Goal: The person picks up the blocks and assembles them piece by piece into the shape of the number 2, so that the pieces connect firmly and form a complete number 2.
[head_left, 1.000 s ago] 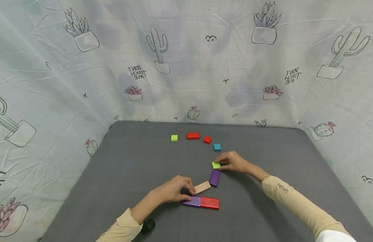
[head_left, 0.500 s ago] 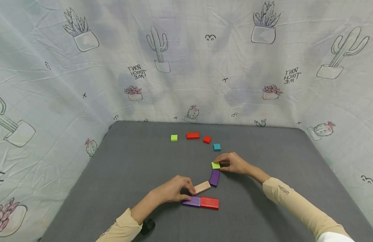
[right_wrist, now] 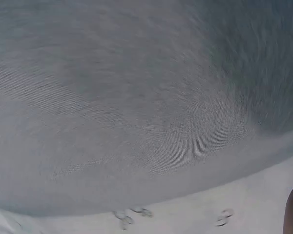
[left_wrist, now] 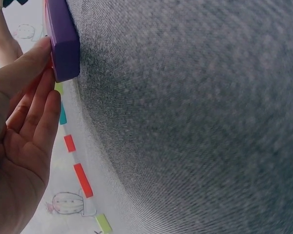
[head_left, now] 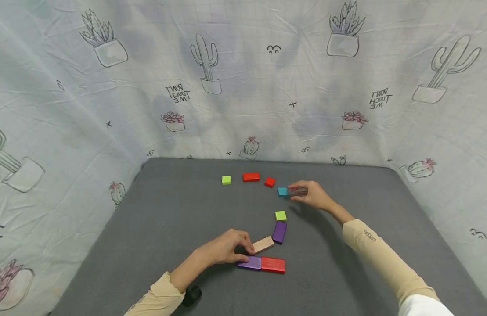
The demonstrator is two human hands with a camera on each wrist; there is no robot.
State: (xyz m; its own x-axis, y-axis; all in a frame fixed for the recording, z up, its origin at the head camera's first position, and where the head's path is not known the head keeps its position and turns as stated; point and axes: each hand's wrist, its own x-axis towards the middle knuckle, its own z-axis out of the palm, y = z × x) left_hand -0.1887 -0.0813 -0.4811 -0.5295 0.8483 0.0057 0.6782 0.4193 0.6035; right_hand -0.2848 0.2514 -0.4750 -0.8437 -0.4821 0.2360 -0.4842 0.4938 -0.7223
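My left hand (head_left: 226, 247) has its thumb on a purple block (head_left: 249, 263) lying flat on the table. Its fingertips bend down beyond that block's far edge, at the left end of a plain wooden block (head_left: 263, 245). Seen from the left wrist, the thumb is against the purple block (left_wrist: 64, 46) and the index fingertip goes behind it. My right hand (head_left: 312, 194), thumb and fingers spread apart, hovers just right of a small teal block (head_left: 282, 192); it holds nothing. A lime green block (head_left: 280, 216) sits at the far end of a darker purple block (head_left: 279, 232).
A red block (head_left: 272, 265) adjoins the purple one. Farther back lie a small red block (head_left: 269, 182), a longer red block (head_left: 251, 177) and another lime block (head_left: 226, 180). A black object (head_left: 192, 296) is by the left wrist. Patterned cloth (head_left: 243, 87) hangs behind the grey table (head_left: 180, 210).
My right hand has let go of the lime green block and moved away from me to beside the teal block. The left hand stays in place.
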